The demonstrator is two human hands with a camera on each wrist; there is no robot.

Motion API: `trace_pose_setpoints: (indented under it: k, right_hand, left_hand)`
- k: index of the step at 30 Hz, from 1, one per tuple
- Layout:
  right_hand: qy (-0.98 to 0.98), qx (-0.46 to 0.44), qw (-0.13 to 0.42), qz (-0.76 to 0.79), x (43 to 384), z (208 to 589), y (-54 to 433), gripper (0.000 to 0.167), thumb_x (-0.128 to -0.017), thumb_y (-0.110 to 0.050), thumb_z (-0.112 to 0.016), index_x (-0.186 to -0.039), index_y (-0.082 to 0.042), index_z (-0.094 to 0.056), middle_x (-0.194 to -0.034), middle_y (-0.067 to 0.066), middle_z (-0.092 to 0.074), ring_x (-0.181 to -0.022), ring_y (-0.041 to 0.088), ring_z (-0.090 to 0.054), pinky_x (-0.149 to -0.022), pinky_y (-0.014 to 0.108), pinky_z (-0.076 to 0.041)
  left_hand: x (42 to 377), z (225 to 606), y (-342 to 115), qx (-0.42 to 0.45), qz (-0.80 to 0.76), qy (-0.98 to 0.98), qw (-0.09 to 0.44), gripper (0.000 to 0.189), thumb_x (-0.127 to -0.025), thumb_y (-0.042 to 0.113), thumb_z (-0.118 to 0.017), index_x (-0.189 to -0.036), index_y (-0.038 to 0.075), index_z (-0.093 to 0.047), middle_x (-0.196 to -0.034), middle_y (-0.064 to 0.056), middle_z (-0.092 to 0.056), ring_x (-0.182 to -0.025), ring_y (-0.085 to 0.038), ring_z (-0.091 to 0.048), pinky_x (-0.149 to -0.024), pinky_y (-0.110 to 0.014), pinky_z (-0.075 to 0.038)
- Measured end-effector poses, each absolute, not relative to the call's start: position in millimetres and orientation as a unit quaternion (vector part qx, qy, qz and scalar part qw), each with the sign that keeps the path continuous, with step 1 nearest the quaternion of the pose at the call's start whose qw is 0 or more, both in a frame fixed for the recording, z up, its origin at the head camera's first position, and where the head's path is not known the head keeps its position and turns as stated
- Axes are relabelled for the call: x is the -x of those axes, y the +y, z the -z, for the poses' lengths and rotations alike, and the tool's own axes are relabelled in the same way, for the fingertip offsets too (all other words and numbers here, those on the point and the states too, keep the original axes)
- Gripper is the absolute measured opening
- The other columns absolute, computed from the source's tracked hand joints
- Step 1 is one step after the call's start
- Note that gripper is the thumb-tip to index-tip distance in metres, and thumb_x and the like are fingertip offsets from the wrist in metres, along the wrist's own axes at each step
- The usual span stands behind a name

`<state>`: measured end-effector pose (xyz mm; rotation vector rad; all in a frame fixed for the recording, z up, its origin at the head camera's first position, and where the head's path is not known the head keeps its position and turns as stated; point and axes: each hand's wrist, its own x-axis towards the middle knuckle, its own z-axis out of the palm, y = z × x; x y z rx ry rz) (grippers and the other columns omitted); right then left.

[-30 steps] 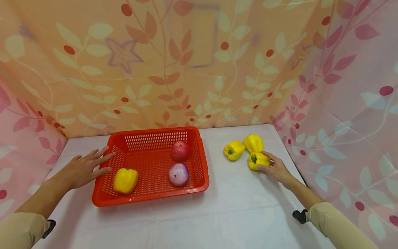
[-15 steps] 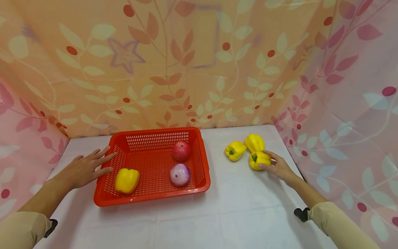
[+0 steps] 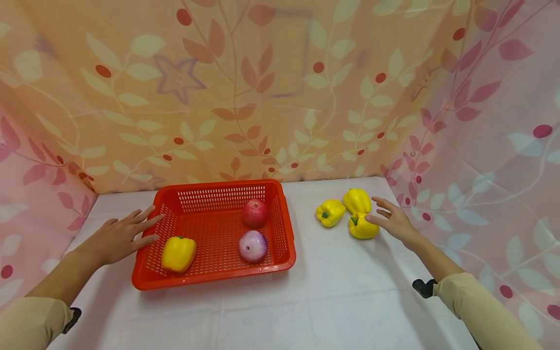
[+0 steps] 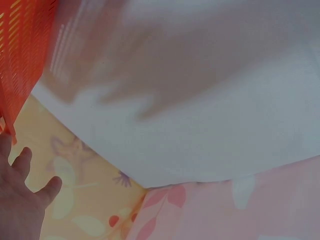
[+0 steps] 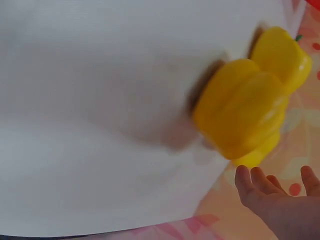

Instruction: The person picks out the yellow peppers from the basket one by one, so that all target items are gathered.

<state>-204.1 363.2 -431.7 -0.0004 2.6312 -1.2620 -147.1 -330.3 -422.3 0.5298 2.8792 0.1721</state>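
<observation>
Nearest, pale sleeves (image 3: 32, 323) are seen at both lower corners, with the white worktop (image 3: 262, 311) spread between them. The left hand (image 3: 114, 238) is held with fingers splayed at the side rim of the red basket (image 3: 214, 277), perhaps so that it can be steadied; whether the rim is touched cannot be told. Inside, a yellow pepper (image 3: 178, 255) is set near that hand, while an onion (image 3: 253, 247) and, behind it, a pomegranate (image 3: 255, 213) are lodged along the opposite side.

The right hand (image 3: 397, 224) is held with loose, parted fingers beside the front pepper (image 3: 364, 227); nothing is gripped, and contact cannot be judged. By that spread, room seems to be allowed for the pepper's width. This pepper is laid on its side close against the rear pepper (image 3: 357, 200), with a third pepper (image 3: 330, 213) set just beside them; all three are grouped outside the basket, probably for easy reach. Beyond, patterned cloth (image 3: 210, 97) is hung, apparently as a screen. No brand, label or writing can be read.
</observation>
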Motion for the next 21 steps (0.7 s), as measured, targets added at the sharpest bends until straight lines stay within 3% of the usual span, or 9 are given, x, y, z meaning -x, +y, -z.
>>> trace_pose_setpoints:
  k: [11,21]
  right_hand:
    - [0.879,0.055,0.116,0.458,223,382,316,0.084,-0.092,-0.036,-0.071,-0.160,-0.019,-0.022,-0.162,0.021,-0.023,-0.144,0.043,-0.031,-0.108,0.061,-0.036]
    - [0.839,0.126,0.144,0.510,230,368,259,0.080,-0.093,-0.029,-0.072,-0.158,-0.020,-0.027,-0.163,0.009,-0.025,-0.146,0.036,-0.033,-0.108,0.052,-0.040]
  left_hand:
    - [145,422,-326,-0.180,-0.064,0.976,0.101,0.077,-0.095,0.055,-0.056,-0.157,0.019,-0.029,-0.161,-0.022,-0.023,-0.137,-0.056,-0.028,-0.100,-0.080,-0.025]
    - [145,420,-328,-0.178,-0.067,0.976,0.103,0.076,-0.095,0.056,-0.055,-0.156,0.016,-0.033,-0.160,-0.023,-0.024,-0.138,-0.056,-0.027,-0.101,-0.080,-0.024]
